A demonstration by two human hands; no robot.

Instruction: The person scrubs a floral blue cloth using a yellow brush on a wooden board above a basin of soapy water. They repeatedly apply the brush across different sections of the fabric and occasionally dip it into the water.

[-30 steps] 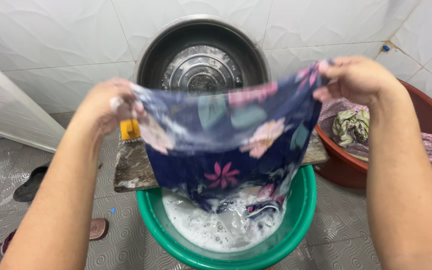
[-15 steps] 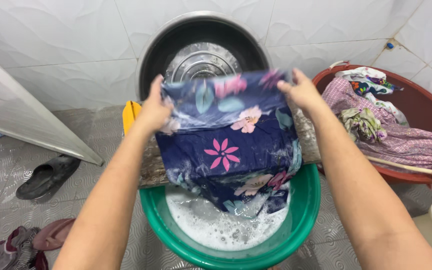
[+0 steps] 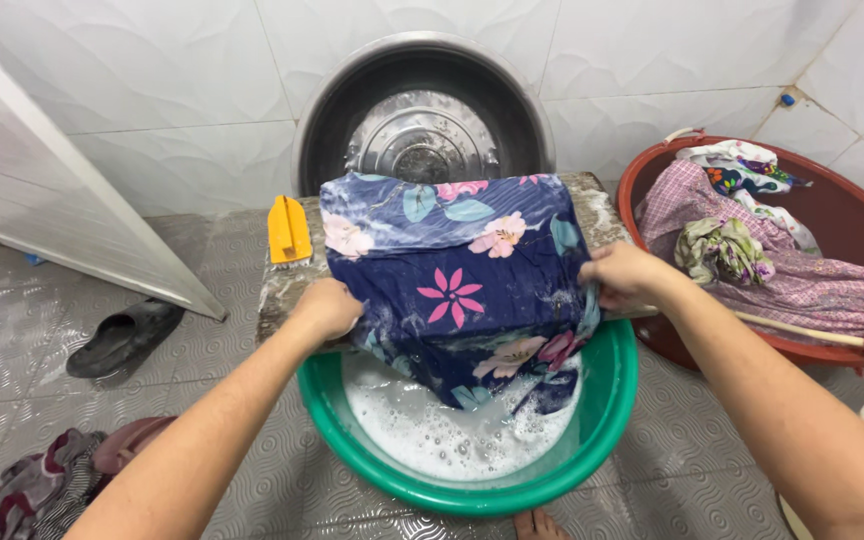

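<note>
Lying draped over the washboard (image 3: 592,205), the floral cloth (image 3: 457,280) hangs nearward into the green basin (image 3: 612,400); your left hand (image 3: 327,310) and right hand (image 3: 627,275) each pinch a side edge, equally close.

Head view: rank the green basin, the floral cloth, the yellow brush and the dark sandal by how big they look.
1. green basin, though the floral cloth covers part of it
2. floral cloth, nearly as wide, so the top two are close
3. dark sandal
4. yellow brush, clearly smallest
</note>
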